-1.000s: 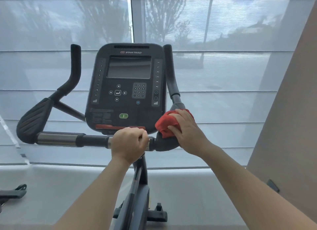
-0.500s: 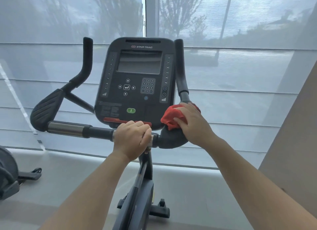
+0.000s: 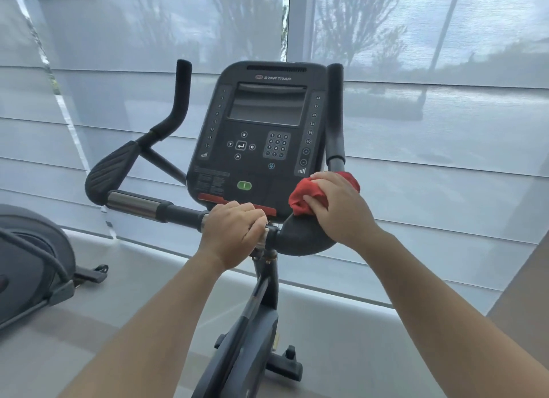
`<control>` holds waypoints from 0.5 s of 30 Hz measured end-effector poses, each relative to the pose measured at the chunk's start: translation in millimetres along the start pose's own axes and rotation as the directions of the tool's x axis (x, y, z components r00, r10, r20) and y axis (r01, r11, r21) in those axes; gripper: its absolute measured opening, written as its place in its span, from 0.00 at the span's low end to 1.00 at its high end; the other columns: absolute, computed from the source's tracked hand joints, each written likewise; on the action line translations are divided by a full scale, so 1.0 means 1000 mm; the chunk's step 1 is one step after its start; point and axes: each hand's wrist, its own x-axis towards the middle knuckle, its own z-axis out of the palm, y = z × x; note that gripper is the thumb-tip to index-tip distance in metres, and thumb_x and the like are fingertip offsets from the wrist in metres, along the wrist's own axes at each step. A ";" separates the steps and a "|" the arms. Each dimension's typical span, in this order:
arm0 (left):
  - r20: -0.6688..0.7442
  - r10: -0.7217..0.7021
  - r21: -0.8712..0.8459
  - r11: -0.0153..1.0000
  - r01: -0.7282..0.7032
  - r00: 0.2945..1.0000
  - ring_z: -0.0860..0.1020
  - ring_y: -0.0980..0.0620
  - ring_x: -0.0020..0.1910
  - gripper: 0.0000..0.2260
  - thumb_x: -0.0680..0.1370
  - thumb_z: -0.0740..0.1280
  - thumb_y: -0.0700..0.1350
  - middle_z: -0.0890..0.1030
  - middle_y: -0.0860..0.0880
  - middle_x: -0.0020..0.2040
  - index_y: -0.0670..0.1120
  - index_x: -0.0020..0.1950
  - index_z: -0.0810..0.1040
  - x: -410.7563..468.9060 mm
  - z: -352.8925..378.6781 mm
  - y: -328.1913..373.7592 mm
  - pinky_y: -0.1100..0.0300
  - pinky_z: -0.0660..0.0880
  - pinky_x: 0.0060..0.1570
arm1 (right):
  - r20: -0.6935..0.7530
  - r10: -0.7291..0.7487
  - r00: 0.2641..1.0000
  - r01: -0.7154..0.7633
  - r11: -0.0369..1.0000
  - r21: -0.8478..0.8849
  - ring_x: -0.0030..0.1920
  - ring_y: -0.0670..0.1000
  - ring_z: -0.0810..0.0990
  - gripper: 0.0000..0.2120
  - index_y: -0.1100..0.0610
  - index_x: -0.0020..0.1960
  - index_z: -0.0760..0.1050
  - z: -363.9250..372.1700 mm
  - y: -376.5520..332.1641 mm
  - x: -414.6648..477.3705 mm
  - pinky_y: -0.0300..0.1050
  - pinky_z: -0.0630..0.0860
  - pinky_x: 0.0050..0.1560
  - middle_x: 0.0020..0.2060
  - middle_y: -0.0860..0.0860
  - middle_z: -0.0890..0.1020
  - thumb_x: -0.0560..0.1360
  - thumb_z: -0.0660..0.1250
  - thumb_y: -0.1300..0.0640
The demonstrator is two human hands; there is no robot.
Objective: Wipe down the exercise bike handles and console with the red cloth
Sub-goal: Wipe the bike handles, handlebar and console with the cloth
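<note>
At the bend of the right handle [image 3: 303, 237], the right hand [image 3: 341, 207] gripped the red cloth [image 3: 306, 197] in curled fingers, the handle's long axis rising straight above, console [image 3: 261, 130] just left; left hand [image 3: 234, 228] clenched the crossbar [image 3: 178, 212].

The crumpled red cloth [image 3: 307, 197] shows only at its edges; the rest lies under the right hand [image 3: 341, 210], which also covers the top of the black rounded right handle pad [image 3: 303, 238]. The left hand [image 3: 233, 232] hides a stretch of the black and chrome horizontal handlebar [image 3: 154, 206]. Fine print on the black console [image 3: 261, 130] is too small to read. The grey machine [image 3: 32, 267] is cut off at the left edge.
</note>
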 end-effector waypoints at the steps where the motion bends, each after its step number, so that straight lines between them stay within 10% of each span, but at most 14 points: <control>1: 0.008 0.005 -0.006 1.000 -0.005 1.000 0.70 0.52 0.36 0.19 0.76 0.45 0.52 0.74 0.55 0.34 0.50 0.37 0.73 0.000 -0.001 0.001 0.57 0.66 0.39 | -0.003 -0.027 1.000 0.027 1.000 0.005 0.64 0.52 0.70 0.14 0.56 0.59 0.76 0.000 -0.001 -0.004 0.49 0.65 0.66 0.60 0.49 0.76 0.76 0.63 0.52; 15: 0.098 0.010 -0.052 0.999 -0.005 0.995 0.69 0.49 0.37 0.22 0.76 0.40 0.53 0.74 0.49 0.36 0.45 0.39 0.70 -0.001 -0.010 0.003 0.55 0.67 0.43 | 0.063 -0.062 0.996 0.064 0.997 -0.032 0.66 0.48 0.66 0.14 0.51 0.62 0.72 0.004 -0.015 -0.013 0.52 0.55 0.66 0.61 0.45 0.74 0.78 0.59 0.50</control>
